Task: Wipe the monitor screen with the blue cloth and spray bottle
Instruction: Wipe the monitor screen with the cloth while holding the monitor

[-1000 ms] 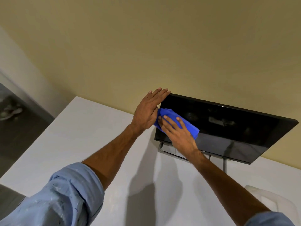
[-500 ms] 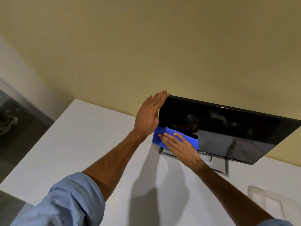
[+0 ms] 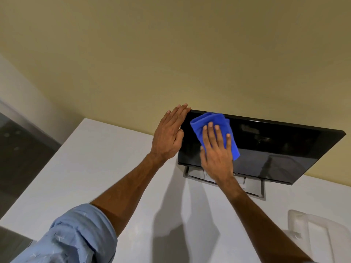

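A black monitor [image 3: 275, 147] stands on a white table against the yellow wall, its screen dark and glossy. My right hand [image 3: 217, 152] lies flat on the folded blue cloth [image 3: 209, 121], pressing it to the upper left part of the screen. My left hand [image 3: 168, 136] rests flat along the monitor's left edge, fingers straight and reaching the top corner, thumb on the screen side. No spray bottle shows in this view.
The white table [image 3: 106, 168] runs from the wall toward me, with its left edge dropping to a dark floor [image 3: 20, 158]. The monitor's grey stand [image 3: 252, 186] sits under the screen. A clear plastic container [image 3: 315, 230] is at the lower right.
My right hand has slid the blue cloth from the screen's lower left corner up to near its top edge. The left hand has stayed on the monitor's left edge.
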A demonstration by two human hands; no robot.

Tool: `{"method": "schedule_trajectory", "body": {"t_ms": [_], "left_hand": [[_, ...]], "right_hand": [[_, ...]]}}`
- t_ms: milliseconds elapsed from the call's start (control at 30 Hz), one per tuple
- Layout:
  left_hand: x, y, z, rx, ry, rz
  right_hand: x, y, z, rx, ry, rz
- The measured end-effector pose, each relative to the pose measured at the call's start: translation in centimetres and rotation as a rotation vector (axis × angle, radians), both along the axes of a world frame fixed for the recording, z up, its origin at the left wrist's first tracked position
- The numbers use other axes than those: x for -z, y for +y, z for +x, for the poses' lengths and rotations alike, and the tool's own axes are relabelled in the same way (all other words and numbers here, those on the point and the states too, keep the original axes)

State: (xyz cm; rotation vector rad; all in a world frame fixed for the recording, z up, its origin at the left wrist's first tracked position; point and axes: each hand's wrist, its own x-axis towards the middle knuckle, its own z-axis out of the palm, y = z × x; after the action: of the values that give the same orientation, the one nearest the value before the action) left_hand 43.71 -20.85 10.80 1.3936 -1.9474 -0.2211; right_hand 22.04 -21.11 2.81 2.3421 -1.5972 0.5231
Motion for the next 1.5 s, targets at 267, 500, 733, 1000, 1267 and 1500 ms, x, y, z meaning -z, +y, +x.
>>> {"method": "schedule_trajectory", "body": {"t_ms": [267, 500, 733, 1000, 1267, 1500], "left_hand": [[-0.1, -0.4, -0.3, -0.004, -0.076, -0.014], [-3.3, -2.8, -2.1, 0.129, -0.158, 0.03], [-3.3, -2.5, -3.0, 0.108, -0.182, 0.048], [-3.3, -3.0, -2.8, 0.101, -0.165, 0.082], [-2.9, -2.8, -3.2, 0.085, -0.119, 0.092], [-2.2, -3.2, -2.9, 0.098, -0.093, 0.082]], "right_hand": [[5.2, 2.4, 1.2, -0.152, 0.398, 0.195], [2.7, 0.5, 2.4, -0.124, 0.241, 0.008], [1.1, -0.3, 1.3, 0.015, 0.049, -0.01], [-0.8, -0.7, -4.6, 0.496, -0.524, -0.118], [-0.3, -1.4, -0.6, 0.337, -0.393, -0.169], [0.5, -2.3, 1.4, 0.125, -0.104, -0.137]]}}
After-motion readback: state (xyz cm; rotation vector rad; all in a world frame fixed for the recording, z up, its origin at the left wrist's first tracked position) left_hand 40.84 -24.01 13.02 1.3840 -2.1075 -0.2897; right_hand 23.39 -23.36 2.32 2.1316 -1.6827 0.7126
